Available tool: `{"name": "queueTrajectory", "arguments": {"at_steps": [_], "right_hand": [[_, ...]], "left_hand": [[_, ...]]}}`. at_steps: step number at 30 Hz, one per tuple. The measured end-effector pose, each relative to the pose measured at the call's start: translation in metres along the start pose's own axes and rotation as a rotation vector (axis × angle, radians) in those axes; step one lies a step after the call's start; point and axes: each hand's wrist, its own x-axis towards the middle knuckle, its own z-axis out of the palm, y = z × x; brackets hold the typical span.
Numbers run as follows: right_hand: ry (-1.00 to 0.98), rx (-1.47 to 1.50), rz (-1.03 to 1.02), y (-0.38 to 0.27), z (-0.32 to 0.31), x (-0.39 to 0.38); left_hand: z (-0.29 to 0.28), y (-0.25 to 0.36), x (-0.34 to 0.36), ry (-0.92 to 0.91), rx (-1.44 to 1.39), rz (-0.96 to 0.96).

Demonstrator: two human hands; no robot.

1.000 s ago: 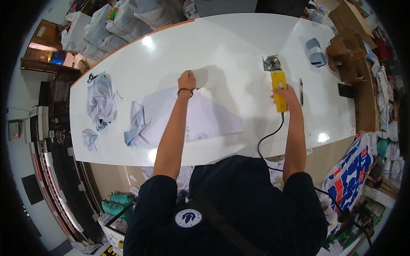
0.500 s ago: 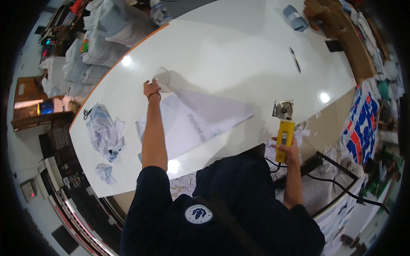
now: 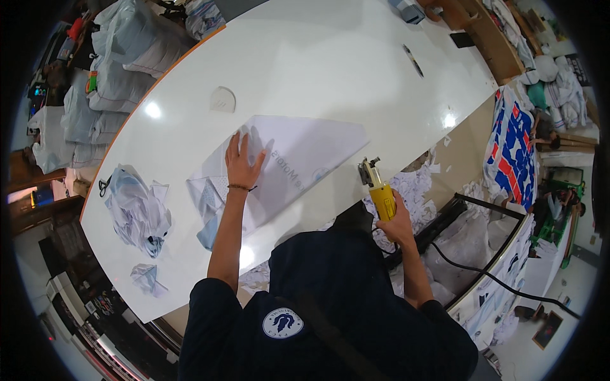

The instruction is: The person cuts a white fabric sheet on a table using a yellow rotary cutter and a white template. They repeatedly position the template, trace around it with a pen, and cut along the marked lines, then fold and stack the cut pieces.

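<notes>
On the counter (image 3: 305, 63), the white sheet (image 3: 305, 143) is touched by the spread, empty left hand (image 3: 243, 164); the yellow cutter (image 3: 383, 200) is gripped in the curled right hand (image 3: 398, 223). The cutter could be jerked if its cord (image 3: 467, 265) (draped over a black-framed bin (image 3: 492, 207)) were snagged.
</notes>
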Motion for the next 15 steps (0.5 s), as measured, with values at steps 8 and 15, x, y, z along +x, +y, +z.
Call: {"name": "queueTrajectory", "arguments": {"at_steps": [8,15], "right_hand": [[-0.039,0.094,0.125,-0.03,0.021,0.028],[-0.025,0.045,-0.042,-0.012,0.023,0.047]], "left_hand": [[0.0,0.001,-0.007,-0.085,0.133,0.049],[0.006,0.0,-0.01,-0.077,0.106,0.046]]}}
